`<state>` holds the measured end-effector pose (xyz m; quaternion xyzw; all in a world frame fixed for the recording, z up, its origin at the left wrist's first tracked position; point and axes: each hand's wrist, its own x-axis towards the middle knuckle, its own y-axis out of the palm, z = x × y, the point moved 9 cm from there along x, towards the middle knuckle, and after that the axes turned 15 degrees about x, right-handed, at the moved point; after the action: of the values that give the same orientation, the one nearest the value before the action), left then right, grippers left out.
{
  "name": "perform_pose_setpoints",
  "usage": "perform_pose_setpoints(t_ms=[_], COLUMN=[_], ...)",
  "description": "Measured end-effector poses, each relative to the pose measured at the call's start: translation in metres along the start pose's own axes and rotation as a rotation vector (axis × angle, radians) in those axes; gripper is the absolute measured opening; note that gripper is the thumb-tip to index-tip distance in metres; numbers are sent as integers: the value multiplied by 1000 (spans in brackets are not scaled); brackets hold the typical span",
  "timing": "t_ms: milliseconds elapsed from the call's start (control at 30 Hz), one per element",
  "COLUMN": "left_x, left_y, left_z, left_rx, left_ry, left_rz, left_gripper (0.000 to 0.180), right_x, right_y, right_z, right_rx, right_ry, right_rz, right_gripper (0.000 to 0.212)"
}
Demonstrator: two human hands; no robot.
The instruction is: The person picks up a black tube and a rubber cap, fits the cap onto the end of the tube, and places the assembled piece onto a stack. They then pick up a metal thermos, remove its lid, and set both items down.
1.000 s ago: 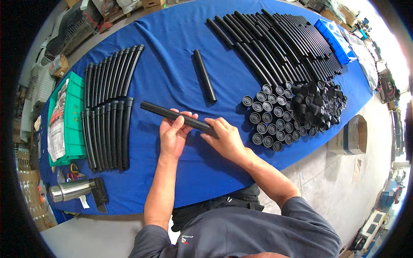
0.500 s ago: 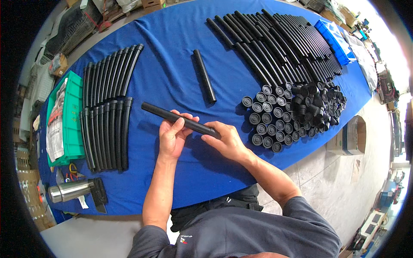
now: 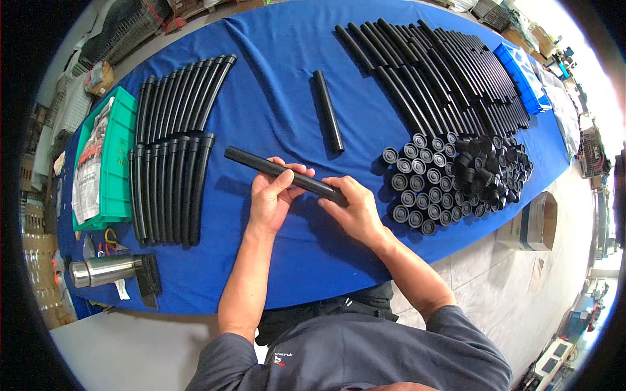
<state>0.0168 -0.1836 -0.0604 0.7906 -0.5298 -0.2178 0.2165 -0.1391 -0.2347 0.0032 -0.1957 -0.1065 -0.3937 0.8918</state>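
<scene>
I hold a straight black tube [image 3: 251, 161] in both hands above the blue table [image 3: 280, 104]. My left hand [image 3: 272, 195] grips its middle. My right hand [image 3: 352, 210] closes over its right end, hiding that end. The tube's left end sticks out free toward the upper left. A second loose black tube [image 3: 328, 109] lies on the cloth beyond my hands. Several black round caps [image 3: 417, 179] are heaped just right of my right hand.
Two rows of curved black tubes [image 3: 171, 153] lie at the left. A large pile of long black tubes [image 3: 443, 72] fills the far right, with a blue bin [image 3: 525, 75] beyond. A green tray [image 3: 117, 156] and a steel flask [image 3: 104, 270] sit at the left edge.
The tube has shifted slightly toward me and my right hand has closed further over its right end. Everything else stays put.
</scene>
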Motion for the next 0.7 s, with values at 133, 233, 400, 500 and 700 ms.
perform_pose_setpoints(t_ms=[133, 233, 400, 500, 700], left_x=[0, 2, 0, 0, 3], left_y=[1, 3, 1, 1, -2], left_z=[3, 7, 1, 2, 6], left_rx=[-56, -56, -35, -44, -44], left_ry=[-1, -23, -11, -9, -13], left_rz=[35, 27, 41, 59, -8], left_gripper=[20, 19, 19, 19, 19], right_x=[-18, 0, -8, -9, -3], right_y=[12, -1, 10, 6, 0], right_z=[-43, -5, -29, -29, -1], right_rx=[465, -42, 175, 249, -37], right_ry=[776, 10, 330, 399, -10], right_rz=[79, -6, 100, 62, 25], right_gripper=[39, 37, 43, 42, 39])
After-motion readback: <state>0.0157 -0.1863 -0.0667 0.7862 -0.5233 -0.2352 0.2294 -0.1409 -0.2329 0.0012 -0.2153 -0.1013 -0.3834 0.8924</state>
